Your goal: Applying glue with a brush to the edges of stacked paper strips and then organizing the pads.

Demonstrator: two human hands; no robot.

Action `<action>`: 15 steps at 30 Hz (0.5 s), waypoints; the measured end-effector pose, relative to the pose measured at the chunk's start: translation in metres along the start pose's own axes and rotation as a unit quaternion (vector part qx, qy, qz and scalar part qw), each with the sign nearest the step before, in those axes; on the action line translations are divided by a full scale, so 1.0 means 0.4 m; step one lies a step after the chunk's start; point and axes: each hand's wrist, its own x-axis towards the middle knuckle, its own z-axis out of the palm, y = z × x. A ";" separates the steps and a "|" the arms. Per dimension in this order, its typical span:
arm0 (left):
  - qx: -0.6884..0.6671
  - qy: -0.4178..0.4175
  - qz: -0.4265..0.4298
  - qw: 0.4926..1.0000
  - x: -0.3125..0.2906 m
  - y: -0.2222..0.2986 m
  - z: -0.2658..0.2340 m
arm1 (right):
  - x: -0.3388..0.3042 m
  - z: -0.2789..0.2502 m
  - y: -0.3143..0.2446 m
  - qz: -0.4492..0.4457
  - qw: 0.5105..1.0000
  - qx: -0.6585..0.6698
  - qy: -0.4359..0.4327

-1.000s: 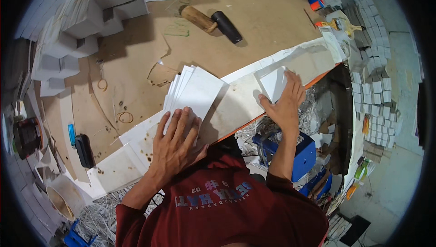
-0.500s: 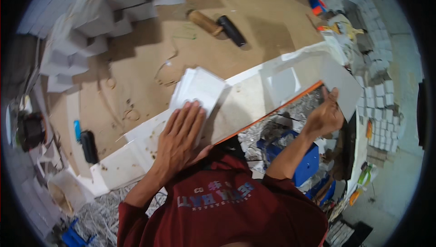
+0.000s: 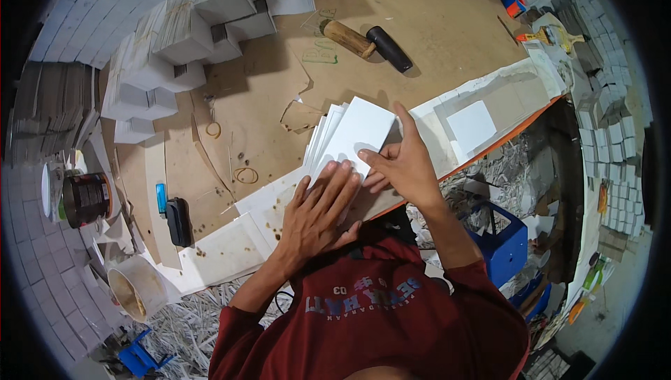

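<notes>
Brown tabletop (image 3: 447, 24), fanned white cards (image 3: 360, 128)

A mallet (image 3: 389, 49) with a wooden handle is seen on the brown surface (image 3: 447, 38), upper middle of the frame. A black case (image 3: 178, 223) is set beside a small blue item (image 3: 162, 198) at left. A dark tub (image 3: 87, 200) and a whitish bucket (image 3: 129, 286) are placed farther left. Paper shreds (image 3: 185, 338) are strewn below; a blue stool (image 3: 504, 249) is seen lower right.
</notes>
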 end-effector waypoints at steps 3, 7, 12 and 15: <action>0.020 -0.097 -0.025 0.995 0.023 0.001 -0.015 | -0.013 -0.036 -0.018 0.018 0.946 -0.299 0.124; 0.032 -0.070 -0.013 0.997 0.017 -0.001 -0.002 | -0.037 -0.203 0.002 -0.246 0.711 -0.576 0.321; -0.009 -0.040 -0.032 0.999 -0.010 0.000 0.008 | -0.004 -0.336 0.101 -0.304 0.693 -0.570 0.320; -0.040 -0.030 -0.033 0.998 0.015 -0.004 0.002 | -0.007 -0.356 0.110 -0.333 0.664 -0.581 0.333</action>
